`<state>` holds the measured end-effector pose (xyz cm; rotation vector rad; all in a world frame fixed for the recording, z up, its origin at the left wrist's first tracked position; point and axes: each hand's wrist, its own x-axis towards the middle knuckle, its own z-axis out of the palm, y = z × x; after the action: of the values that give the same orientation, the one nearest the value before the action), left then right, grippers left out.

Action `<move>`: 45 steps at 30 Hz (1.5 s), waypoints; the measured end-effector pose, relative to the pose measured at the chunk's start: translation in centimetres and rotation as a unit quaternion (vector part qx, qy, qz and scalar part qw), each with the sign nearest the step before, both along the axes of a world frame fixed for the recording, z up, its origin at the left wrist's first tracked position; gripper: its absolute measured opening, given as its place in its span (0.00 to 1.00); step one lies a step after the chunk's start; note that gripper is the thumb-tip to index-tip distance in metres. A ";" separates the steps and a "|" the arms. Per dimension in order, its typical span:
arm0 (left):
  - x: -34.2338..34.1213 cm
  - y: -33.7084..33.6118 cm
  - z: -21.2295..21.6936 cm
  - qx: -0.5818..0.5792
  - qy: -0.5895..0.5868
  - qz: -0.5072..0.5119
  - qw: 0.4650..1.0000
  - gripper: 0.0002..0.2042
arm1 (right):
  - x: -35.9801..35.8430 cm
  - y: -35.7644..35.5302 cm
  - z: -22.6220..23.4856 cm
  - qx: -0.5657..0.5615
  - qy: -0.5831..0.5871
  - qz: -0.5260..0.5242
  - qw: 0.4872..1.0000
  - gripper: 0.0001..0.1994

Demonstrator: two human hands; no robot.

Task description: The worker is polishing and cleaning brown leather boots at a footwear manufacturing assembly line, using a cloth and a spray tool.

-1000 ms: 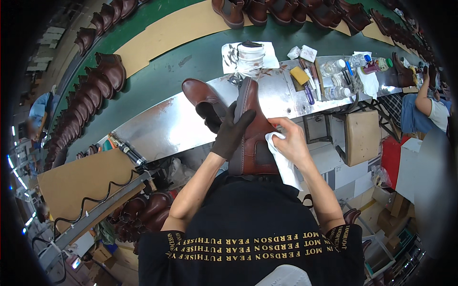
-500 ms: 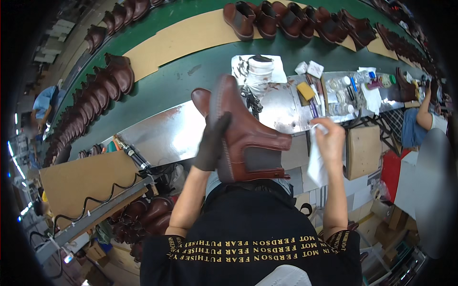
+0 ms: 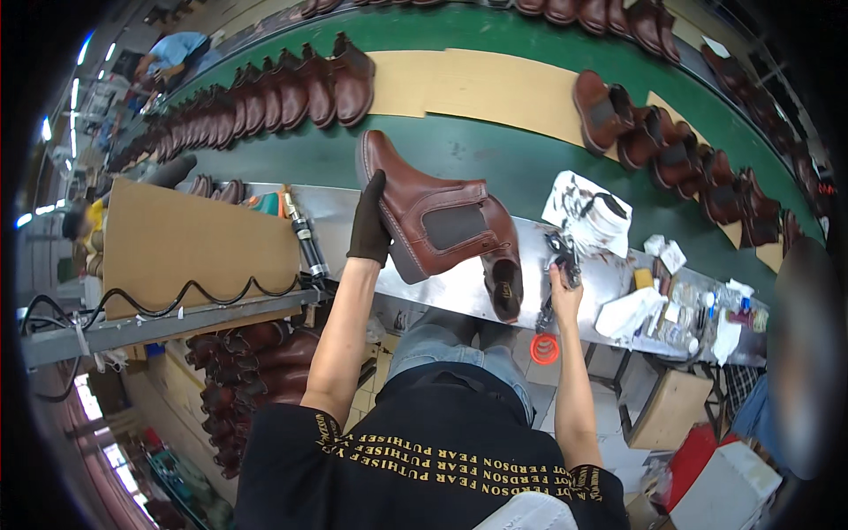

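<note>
In the left hand [image 3: 369,221], dark-gloved: closed on the brown ankle boot [image 3: 415,190], gripped along the sole edge near the arch. Raised above the metal tabletop [image 3: 442,296], tilted, with toe to the upper left, heel [image 3: 406,262] low and shaft opening to the right. Overlapped in view with a second boot [image 3: 505,283] behind; touching or apart, cannot tell from this angle. In the right hand [image 3: 565,281], bare: closed around a dark spray gun [image 3: 568,258], partly hidden by the fingers. Just below: an orange-red coiled hose [image 3: 545,348].

Handling, by judgement: moderate in weight, likely heaviest toward sole and heel, hence prone to swing if pinched by the shaft. Probably stiff at sole, toe and heel; softer at the shaft, with most give at the grey elastic side panel [image 3: 455,228]. Smooth and glossy on the upper, so likely slippery to bare skin and easily marked or scuffed; not fragile otherwise. Best taken by the sole edge at the arch, as at present, or by the heel. To be avoided: pressing on the glossy leather or pulling on the elastic.
</note>
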<state>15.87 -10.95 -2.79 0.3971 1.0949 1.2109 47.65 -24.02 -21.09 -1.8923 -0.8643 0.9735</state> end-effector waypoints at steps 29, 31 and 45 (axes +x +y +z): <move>-4.1 7.7 -3.3 0.031 -0.025 -0.113 0.993 0.31 | -15.3 2.3 27.1 0.082 0.015 0.275 0.958 0.19; -4.2 7.6 -3.4 0.033 -0.028 -0.117 0.992 0.30 | -15.9 3.1 26.1 0.098 -0.007 0.217 0.971 0.19; -5.1 7.1 -5.9 0.106 -0.001 -0.070 0.992 0.26 | -14.4 2.9 25.4 0.083 -0.006 0.158 0.984 0.18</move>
<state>10.80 -3.83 -8.68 0.6255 0.9232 1.2058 33.27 -21.07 4.32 -1.6509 -1.2406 1.0416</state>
